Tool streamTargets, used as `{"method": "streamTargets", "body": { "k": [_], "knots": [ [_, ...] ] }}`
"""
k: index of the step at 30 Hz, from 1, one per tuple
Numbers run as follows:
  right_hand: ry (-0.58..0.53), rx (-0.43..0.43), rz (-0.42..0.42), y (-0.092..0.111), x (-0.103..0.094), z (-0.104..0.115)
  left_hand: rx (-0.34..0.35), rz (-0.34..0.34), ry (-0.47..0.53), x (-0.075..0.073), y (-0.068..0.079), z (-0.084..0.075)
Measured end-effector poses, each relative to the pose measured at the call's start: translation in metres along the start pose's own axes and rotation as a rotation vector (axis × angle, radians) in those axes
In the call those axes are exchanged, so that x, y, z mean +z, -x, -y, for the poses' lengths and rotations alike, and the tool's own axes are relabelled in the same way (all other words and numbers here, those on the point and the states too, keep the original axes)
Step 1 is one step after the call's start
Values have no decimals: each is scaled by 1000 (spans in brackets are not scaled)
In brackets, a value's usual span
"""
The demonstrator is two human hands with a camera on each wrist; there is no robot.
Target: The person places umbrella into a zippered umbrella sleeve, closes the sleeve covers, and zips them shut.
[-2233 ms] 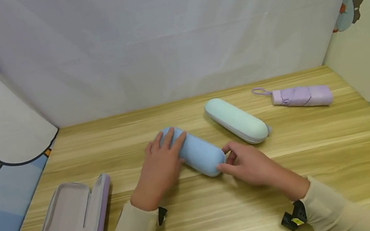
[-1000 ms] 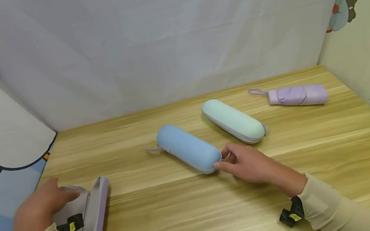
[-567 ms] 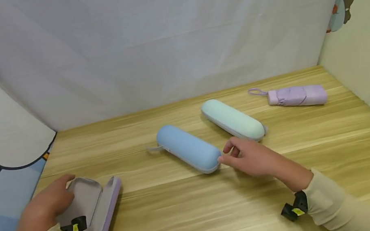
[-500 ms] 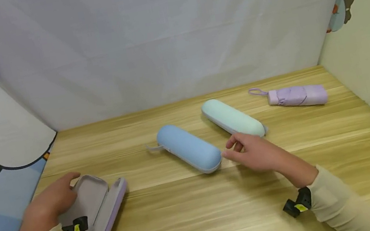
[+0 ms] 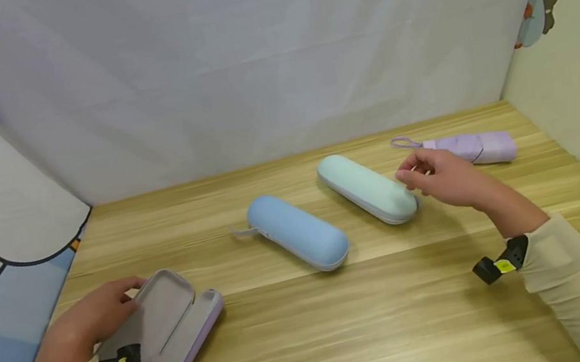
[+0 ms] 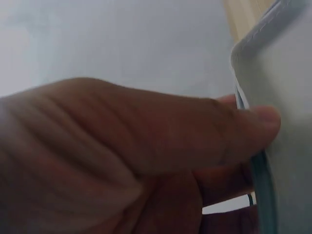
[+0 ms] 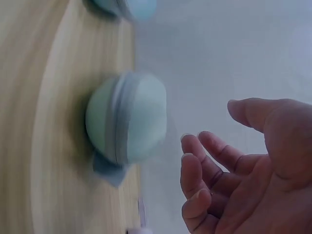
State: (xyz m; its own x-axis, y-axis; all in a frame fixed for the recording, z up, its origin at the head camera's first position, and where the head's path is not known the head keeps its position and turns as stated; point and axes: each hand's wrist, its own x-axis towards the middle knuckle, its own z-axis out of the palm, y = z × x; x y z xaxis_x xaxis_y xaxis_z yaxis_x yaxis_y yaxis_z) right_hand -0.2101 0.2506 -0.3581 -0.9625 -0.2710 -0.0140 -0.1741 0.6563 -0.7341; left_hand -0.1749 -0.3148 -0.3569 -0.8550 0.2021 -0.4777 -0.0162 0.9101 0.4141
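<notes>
At the front left, my left hand (image 5: 88, 323) grips the edge of an open zippered hard case (image 5: 168, 299) with grey lining and a lilac shell. In the left wrist view the thumb (image 6: 195, 129) presses the pale lining (image 6: 295, 146) while the other fingers lie behind the wall. My right hand (image 5: 450, 182) hovers at the near end of a closed mint zippered case (image 5: 360, 184), overlapping a folded lilac umbrella (image 5: 496, 146). The right wrist view shows its thumb apart from its loosely bent fingers, nothing between them, and the mint case's end (image 7: 144, 119) off to the side.
A closed blue zippered case (image 5: 296, 232) lies mid-table, its grey pull tab pointing left. All the things are on a wood-grain table (image 5: 351, 332). A white cloth backdrop (image 5: 258, 63) rises behind it, with printed panels on both sides.
My right hand has left the blue case and moved right and away from me, to the mint case. My left hand went to the open lilac case, which has since slid and turned rightward.
</notes>
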Motion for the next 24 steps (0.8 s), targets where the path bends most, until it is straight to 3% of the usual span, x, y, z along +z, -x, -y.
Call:
{"method": "streamTargets", "body": {
  "k": [6, 17, 24],
  "knots": [
    [174, 90, -60, -8, -23, -16, 115, -1, 14, 3, 2, -8],
    [448, 181, -144, -28, -40, -48, 236, 9, 20, 14, 5, -30],
    [523, 225, -125, -34, -48, -68, 293, 66, 63, 17, 6, -37]
  ]
}}
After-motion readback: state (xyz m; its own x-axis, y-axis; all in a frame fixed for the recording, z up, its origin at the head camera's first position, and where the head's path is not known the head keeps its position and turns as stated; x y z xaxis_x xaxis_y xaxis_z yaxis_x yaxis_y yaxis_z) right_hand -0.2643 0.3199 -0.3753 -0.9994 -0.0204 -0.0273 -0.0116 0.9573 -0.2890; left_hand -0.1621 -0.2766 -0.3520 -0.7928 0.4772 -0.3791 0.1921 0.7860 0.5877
